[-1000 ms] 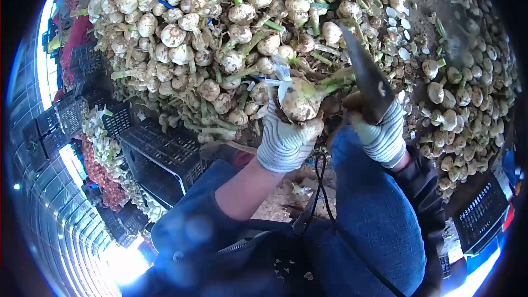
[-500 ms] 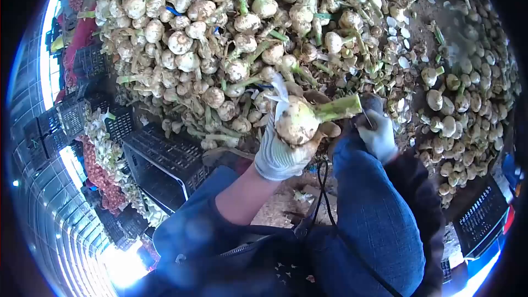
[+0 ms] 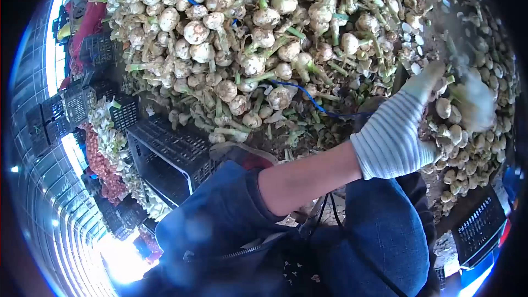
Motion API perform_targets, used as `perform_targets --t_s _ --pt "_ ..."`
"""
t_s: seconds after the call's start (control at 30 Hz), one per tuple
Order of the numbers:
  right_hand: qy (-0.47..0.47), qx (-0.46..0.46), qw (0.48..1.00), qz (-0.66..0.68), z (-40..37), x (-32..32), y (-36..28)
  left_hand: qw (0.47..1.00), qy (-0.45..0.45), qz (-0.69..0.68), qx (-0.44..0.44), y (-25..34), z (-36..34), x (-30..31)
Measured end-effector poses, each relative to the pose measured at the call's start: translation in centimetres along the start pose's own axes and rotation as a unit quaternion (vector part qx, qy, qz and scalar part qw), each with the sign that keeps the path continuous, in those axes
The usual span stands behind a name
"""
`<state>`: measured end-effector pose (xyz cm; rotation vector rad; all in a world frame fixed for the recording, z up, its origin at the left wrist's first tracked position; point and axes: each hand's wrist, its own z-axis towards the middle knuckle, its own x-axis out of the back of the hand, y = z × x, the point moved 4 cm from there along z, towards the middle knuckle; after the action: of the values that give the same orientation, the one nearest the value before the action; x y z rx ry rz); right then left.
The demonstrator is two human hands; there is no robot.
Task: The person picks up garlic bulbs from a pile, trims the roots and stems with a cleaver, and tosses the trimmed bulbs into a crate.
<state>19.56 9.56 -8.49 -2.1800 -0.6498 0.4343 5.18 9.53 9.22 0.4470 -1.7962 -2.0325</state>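
My left hand (image 3: pixel 393 132), in a striped white glove, stretches out to the right with its fingers apart and nothing in it. Just beyond the fingertips is a motion-blurred pale bulb (image 3: pixel 474 102), apart from the hand and over the right-hand heap. It looks like a garlic or onion bulb. That heap holds bulbs with short stems (image 3: pixel 454 135). A larger pile of dirty whitish bulbs (image 3: pixel 195 32), many with thick green stalks, spreads in front of me. My right hand does not show; my left arm and glove cover where it was.
A black plastic crate (image 3: pixel 170 151) stands at my left, another (image 3: pixel 478 223) at lower right. A blue cord (image 3: pixel 308 96) lies over the litter of leaves and trimmings. My shoe (image 3: pixel 242 154) is close to the pile. More crates and red net sacks (image 3: pixel 91 16) line the left side.
My left hand has swung right and let go of the stalked bulb it held. My right hand, earlier by the stalk with a thin blade, is now out of sight. The view has shifted slightly.
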Motion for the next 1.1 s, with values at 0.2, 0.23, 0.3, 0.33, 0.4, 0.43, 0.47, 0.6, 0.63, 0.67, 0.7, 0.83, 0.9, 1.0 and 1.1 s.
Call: perform_targets --t_s 0.2,0.23,0.3,0.33,0.4,0.43,0.47,0.6,0.63,0.67,0.7,0.83,0.9,1.0,1.1 --pt "0.035 -0.031 0.996 0.074 -0.9 1.2 -0.2 0.839 -0.018 0.538 0.081 -5.3 2.9 15.4" --pt "0.032 -0.032 0.997 0.056 -0.8 1.2 0.1 0.756 -0.050 0.651 0.046 -6.6 2.9 18.2" --pt "0.036 -0.023 0.998 0.040 -0.7 0.9 0.8 0.647 -0.116 0.751 0.063 -8.7 3.3 20.4" --pt "0.038 -0.011 0.999 0.032 -0.3 0.8 0.6 0.634 -0.149 0.751 0.112 -8.9 3.7 20.7" --pt "0.010 0.009 1.000 0.011 -0.1 0.7 -0.1 0.589 -0.179 0.766 0.187 -8.9 4.6 19.9" --pt "0.013 0.028 0.999 0.008 -0.3 0.5 -0.3 0.598 -0.172 0.749 0.227 -8.4 5.0 19.9" --pt "0.015 0.047 0.999 0.004 -0.4 0.5 -0.4 0.606 -0.165 0.731 0.267 -7.8 5.3 19.9" --pt "0.047 0.078 0.996 0.018 -0.6 1.2 0.0 0.638 -0.123 0.730 0.210 -8.7 5.1 21.4" --pt "0.023 0.040 0.999 0.020 -0.5 1.5 0.1 0.687 -0.084 0.699 0.180 -8.3 4.8 21.6" --pt "0.024 0.041 0.998 0.027 -0.3 1.5 0.1 0.731 -0.044 0.664 0.149 -7.8 4.2 21.6" --pt "0.026 0.043 0.998 0.035 -0.1 1.4 0.1 0.772 -0.006 0.625 0.115 -7.0 3.6 21.3" --pt "0.024 0.005 0.999 0.039 -0.4 0.5 -2.0 0.968 0.229 -0.019 0.101 -4.2 -0.7 18.2" --pt "0.023 0.030 0.996 0.080 -0.3 -0.4 -3.2 0.816 0.190 -0.458 0.296 -3.7 -2.6 13.8" --pt "-0.007 0.025 0.998 0.060 -0.5 -1.5 -5.1 0.832 0.108 -0.388 0.383 -4.8 -5.4 9.7" --pt "-0.021 0.093 0.995 0.004 -0.9 -2.4 -8.0 0.880 0.118 -0.333 0.318 -4.8 -5.7 8.2"
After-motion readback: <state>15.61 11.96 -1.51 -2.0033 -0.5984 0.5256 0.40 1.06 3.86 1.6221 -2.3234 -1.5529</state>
